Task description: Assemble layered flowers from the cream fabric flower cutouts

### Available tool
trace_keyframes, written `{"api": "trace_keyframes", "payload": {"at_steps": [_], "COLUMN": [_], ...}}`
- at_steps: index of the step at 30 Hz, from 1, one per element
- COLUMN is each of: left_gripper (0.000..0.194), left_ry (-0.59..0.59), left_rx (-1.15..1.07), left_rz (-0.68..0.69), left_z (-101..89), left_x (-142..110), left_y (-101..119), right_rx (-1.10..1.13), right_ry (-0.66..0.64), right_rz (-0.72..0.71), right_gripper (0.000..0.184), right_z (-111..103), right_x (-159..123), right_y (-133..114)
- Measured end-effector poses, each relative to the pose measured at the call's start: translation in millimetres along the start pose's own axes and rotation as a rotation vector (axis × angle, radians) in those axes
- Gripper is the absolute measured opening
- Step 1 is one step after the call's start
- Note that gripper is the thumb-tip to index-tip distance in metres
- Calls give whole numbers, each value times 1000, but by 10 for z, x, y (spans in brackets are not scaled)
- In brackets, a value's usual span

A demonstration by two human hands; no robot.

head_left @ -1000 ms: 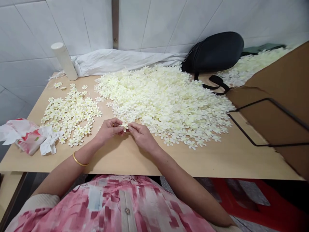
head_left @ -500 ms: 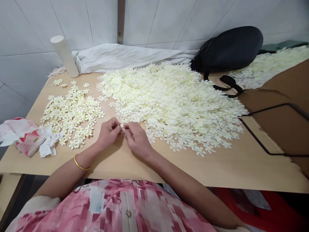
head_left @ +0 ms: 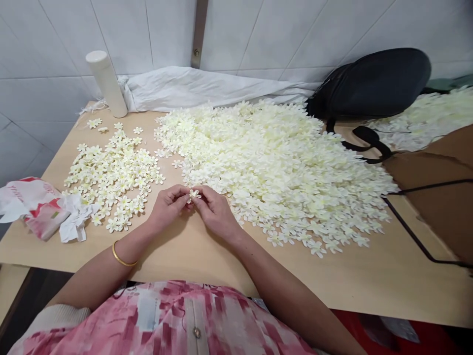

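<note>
Between my two hands is one small cream artificial flower (head_left: 194,195), its petals spread and facing up. My left hand (head_left: 169,206) pinches it from the left with thumb and fingers. From the other side my right hand (head_left: 216,209) closes on it too, thumb pressed near the petals. A large heap of white-cream flowers (head_left: 266,162) lies just beyond and to the right of my hands. To the left is a smaller, looser pile of yellow-centred flowers (head_left: 114,172). The undersides of the fingers are hidden.
A white bottle (head_left: 108,86) stands at the back left beside a bundled white cloth (head_left: 192,91). A black bag (head_left: 377,84) with a strap sits behind the heap. A cardboard box (head_left: 439,177) is at the right. A tissue packet (head_left: 40,212) lies at the left edge.
Both hands have kept hold of the flower. Its petals turned partly out of sight between the fingers, then came back into view facing up. The camera view has shifted somewhat.
</note>
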State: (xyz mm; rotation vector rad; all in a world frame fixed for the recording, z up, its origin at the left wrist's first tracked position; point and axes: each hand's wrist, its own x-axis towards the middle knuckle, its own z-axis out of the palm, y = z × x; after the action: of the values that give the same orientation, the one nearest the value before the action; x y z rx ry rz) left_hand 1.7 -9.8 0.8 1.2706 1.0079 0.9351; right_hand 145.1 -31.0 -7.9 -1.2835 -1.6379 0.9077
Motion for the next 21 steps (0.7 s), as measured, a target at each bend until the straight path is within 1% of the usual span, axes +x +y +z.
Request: {"api": "trace_keyframes", "payload": {"at_steps": [3, 6, 10, 14, 17, 20, 21], "left_gripper": [8, 10, 11, 11, 9, 24, 24], "left_ry": [38, 52, 30, 23, 22, 18, 8], "left_rx": [141, 218, 217, 189, 123, 14, -3], "left_rz": [68, 74, 45, 17, -36, -159, -196], "left_z": [-2, -9, -3, 8, 8, 7, 8], "left_x": [-5, -9, -17, -20, -7, 10, 12], "left_y": [-26, -65, -92, -91, -64, -10, 8], "right_rx": [-55, -61, -64, -38, -13, 5, 9], "right_ry": [-10, -46, -50, -63, -74, -57, -50], "right_rz": [-69, -89, -55, 10, 57, 58, 60], "right_gripper": [19, 24, 24, 21, 18, 16, 16], "right_z": [-20, -48, -74, -85, -85, -77, -73], "right_x": [3, 5, -5, -22, -26, -27, -30], "right_y": [-6, -7, -7, -14, -19, -24, -28]}}
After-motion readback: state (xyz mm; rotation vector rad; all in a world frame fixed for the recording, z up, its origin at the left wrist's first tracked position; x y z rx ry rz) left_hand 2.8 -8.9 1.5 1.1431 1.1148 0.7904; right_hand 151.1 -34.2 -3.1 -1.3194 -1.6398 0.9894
